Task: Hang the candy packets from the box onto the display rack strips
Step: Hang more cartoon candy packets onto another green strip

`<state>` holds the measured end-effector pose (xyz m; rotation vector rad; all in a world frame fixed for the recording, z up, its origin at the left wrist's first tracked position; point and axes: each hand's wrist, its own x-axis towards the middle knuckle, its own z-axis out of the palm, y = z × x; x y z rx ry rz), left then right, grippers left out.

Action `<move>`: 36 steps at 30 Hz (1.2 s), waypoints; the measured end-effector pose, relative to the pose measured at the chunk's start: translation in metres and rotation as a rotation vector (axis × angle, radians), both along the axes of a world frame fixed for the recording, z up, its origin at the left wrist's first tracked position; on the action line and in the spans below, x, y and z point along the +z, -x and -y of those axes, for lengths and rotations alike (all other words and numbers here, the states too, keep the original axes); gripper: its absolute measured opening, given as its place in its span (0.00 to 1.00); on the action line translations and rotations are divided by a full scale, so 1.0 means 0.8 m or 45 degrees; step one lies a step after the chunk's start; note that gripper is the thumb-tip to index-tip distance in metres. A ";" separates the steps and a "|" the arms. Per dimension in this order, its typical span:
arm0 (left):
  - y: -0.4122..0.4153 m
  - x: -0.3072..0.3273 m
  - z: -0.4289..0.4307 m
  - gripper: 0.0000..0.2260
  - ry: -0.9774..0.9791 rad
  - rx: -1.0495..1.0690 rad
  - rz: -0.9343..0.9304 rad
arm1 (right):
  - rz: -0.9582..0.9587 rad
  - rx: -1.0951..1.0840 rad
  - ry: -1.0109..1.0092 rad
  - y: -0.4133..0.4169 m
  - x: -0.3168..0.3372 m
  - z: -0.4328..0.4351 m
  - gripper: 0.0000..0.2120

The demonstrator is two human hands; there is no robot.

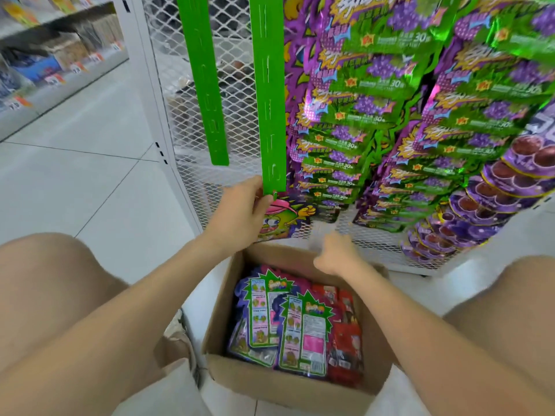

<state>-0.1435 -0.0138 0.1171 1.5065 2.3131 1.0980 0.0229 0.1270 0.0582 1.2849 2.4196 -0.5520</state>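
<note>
Site: shop aisle, seen from above by a crouching person, with the knees at both lower corners.
Box (pixel 300 388): open cardboard, on the floor between the knees, directly in front of the mesh rack (pixel 186 94).
Packets in box (pixel 288 322): purple-and-green candy bags lying flat, backs up, with red ones along the right side. Their long axes run roughly away from the person.
Near strip (pixel 271 100): green, hanging vertically on the rack. Its slots are bare along the whole visible length above its lowest one.
Hung packet (pixel 288 219): one cartoon-faced bag at the very bottom of the near strip, partly hidden by the hand.
Far strip (pixel 204 85): green, to the left and further back, with no packets on it.
Filled strips (pixel 375 121): to the right, overlapping grape packets from top to bottom.
Left hand (pixel 243 213): raised, with thumb and fingers pinching the lower end of the near strip just above the hung packet.
Right hand (pixel 338 256): blurred, over the far rim of the box. Nothing shows in it, and how far the fingers curl cannot be told.
Governing relation: the box stock lies below both hands and towards the person. The right hand is nearer to it, almost straight above.
Likely next step: the right hand reaches down for a packet, then lifts it to the next free slot above the hung packet while the left hand steadies the near strip.
</note>
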 end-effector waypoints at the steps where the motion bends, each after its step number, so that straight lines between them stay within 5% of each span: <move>1: -0.002 -0.002 -0.002 0.06 -0.024 0.007 -0.006 | 0.071 -0.030 0.085 -0.010 -0.025 0.007 0.08; 7: -0.010 -0.009 -0.018 0.07 -0.045 0.099 0.056 | 0.138 -0.151 0.322 -0.035 -0.169 0.081 0.21; 11: -0.008 -0.014 -0.026 0.06 -0.067 0.129 0.097 | 0.218 -0.191 0.277 -0.027 -0.235 0.126 0.60; 13: -0.009 -0.015 -0.027 0.06 -0.067 0.160 0.089 | 0.301 -0.104 0.170 -0.030 -0.246 0.135 0.66; 16: -0.008 -0.011 -0.029 0.07 -0.086 0.168 0.124 | 0.270 -0.062 0.162 -0.027 -0.237 0.131 0.59; 21: 0.000 -0.003 -0.028 0.04 -0.092 0.230 0.131 | -0.060 -0.297 0.163 -0.016 -0.181 0.097 0.25; 25: 0.009 0.013 -0.022 0.09 -0.143 0.216 0.241 | -0.252 -0.287 0.075 -0.010 -0.135 0.057 0.13; 29: 0.016 0.034 -0.014 0.09 -0.211 0.249 0.339 | -0.440 -0.128 0.188 -0.008 -0.084 0.027 0.26; 32: 0.017 0.047 -0.006 0.12 -0.203 0.268 0.388 | -0.427 -0.078 0.127 -0.009 -0.039 0.014 0.09; 36: 0.013 0.062 0.003 0.10 -0.184 0.305 0.507 | -0.490 -0.050 -0.054 -0.009 0.020 0.001 0.24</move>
